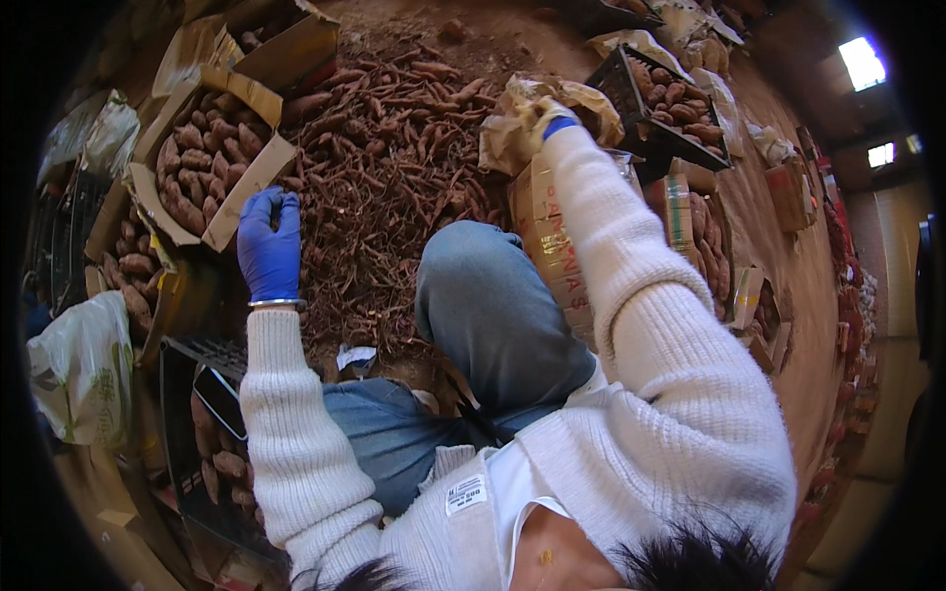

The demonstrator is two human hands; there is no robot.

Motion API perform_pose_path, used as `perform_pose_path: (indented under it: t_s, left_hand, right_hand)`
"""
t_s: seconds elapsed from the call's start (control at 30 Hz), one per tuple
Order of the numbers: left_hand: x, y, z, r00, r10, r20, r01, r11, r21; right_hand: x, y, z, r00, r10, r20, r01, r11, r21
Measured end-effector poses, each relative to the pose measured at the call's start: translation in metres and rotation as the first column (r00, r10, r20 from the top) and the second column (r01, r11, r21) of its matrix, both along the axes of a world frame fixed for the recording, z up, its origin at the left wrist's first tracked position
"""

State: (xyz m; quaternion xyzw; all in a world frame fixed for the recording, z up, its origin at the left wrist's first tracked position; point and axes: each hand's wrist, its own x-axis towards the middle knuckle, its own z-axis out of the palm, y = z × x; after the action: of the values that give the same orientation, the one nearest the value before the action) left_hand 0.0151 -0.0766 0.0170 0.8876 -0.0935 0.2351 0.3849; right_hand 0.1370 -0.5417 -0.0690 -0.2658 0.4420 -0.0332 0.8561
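My left hand (269, 248), in a blue glove, has its fingers curled in beside the flap of an open cardboard box (249, 192) full of sweet potatoes (202, 163). Whatever small thing its fingertips may hold is too small to make out. On the right, my right hand (555, 120), in a pale glove with a blue cuff, reaches away from me and grips crumpled brown paper (507, 138) at the top of a tall printed carton (545, 217). Between my hands spreads a large heap of thin, reddish sweet potatoes (394, 148) and roots.
A black crate of sweet potatoes (641, 123) stands beyond my right hand. By my left forearm is another black crate (182, 433) with a phone (219, 399) on it. A white plastic bag (84, 364) lies far left. My bent knee (473, 266) rises before the heap.
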Motion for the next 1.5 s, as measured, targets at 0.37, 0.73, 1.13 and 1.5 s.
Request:
perform_pose_path:
  t_s: [0.37,0.73,1.13,1.5]
  left_hand:
    - [0.005,-0.010,-0.008,0.994,-0.047,-0.097,0.042,0.998,-0.053]
    - [0.003,-0.009,-0.007,0.991,-0.049,-0.126,0.035,0.993,-0.116]
    - [0.007,-0.025,-0.006,0.973,-0.095,-0.209,0.069,0.989,-0.128]
    - [-0.001,-0.015,-0.001,0.971,-0.036,-0.235,0.009,0.993,-0.114]
  right_hand:
    - [0.032,-0.095,-0.120,0.860,-0.409,0.304,0.012,0.612,0.790]
    - [-0.022,0.122,-0.163,0.765,0.526,-0.372,-0.628,0.737,-0.249]
    - [-0.010,0.156,-0.225,0.568,0.625,-0.536,-0.785,0.214,-0.582]
    - [-0.010,0.211,-0.179,0.056,0.405,-0.913,-0.888,-0.397,-0.231]
